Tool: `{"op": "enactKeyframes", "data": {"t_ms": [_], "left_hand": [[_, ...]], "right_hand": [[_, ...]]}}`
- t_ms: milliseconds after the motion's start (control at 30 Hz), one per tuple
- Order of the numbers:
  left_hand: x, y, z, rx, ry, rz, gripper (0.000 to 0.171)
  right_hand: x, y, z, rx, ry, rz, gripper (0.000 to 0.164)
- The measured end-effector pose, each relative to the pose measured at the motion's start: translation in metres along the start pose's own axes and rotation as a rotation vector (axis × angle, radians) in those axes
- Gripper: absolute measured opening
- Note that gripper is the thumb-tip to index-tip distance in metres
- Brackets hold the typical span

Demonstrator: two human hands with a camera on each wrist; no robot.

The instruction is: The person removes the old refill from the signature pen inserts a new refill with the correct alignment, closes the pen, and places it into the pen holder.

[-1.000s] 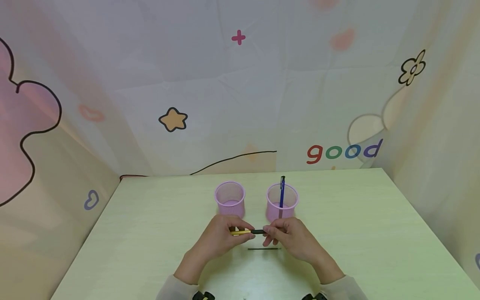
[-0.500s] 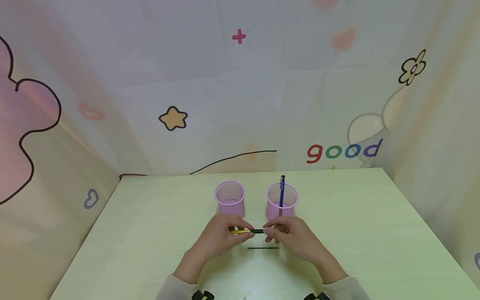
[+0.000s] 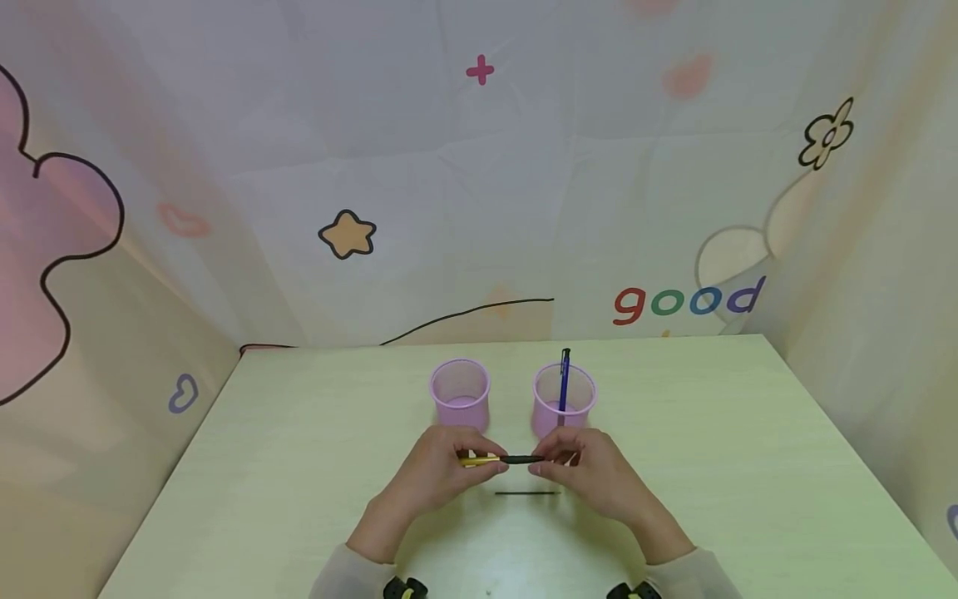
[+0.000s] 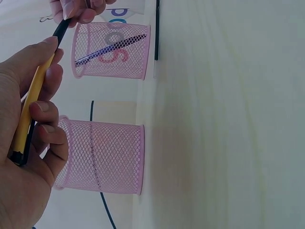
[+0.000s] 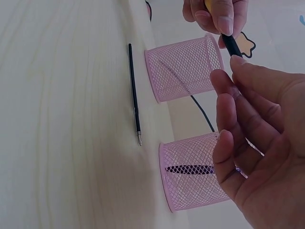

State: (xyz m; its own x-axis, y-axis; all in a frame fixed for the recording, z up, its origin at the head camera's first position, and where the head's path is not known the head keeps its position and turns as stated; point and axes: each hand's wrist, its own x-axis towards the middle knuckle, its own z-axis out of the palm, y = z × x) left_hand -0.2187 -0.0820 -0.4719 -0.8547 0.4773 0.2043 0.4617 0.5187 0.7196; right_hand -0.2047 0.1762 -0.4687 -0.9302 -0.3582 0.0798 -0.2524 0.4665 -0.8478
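My left hand [image 3: 452,466] grips the yellow barrel of a pen [image 4: 33,98], its black front end pointing right. My right hand [image 3: 587,466] pinches that black end [image 5: 232,46] between thumb and forefinger, the other fingers loosely curled. The pen lies level between both hands, above the table. Below it on the table lies a thin black pen refill [image 5: 133,88] with a metal tip. Behind the hands stand two pink mesh pen holders: the left holder [image 3: 460,416] shows nothing inside, and the right holder [image 3: 554,424] has a blue pen [image 3: 565,378] leaning upright in it.
The pale wooden table [image 3: 299,441] spreads out around the hands. A printed curtain [image 3: 419,208] hangs behind and at both sides of it. Dark bands [image 3: 405,588] sit on the wrists by the light sleeves.
My right hand's fingertips have slid slightly right along the pen, so more of its black end shows. The left hand keeps its grip. The refill and the holders stay in place.
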Motion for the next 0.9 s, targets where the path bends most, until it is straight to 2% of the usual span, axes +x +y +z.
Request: {"op": "enactKeyframes", "data": {"t_ms": [633, 900], "left_hand": [[-0.0008, 0.0003, -0.0001, -0.004, 0.019, 0.016, 0.011], [-0.0006, 0.0003, -0.0006, -0.008, 0.009, -0.001, 0.014]], "right_hand": [[0.0008, -0.0007, 0.0011, -0.005, 0.004, 0.003, 0.008], [0.0005, -0.0015, 0.0, 0.04, -0.032, 0.008, 0.009]]}}
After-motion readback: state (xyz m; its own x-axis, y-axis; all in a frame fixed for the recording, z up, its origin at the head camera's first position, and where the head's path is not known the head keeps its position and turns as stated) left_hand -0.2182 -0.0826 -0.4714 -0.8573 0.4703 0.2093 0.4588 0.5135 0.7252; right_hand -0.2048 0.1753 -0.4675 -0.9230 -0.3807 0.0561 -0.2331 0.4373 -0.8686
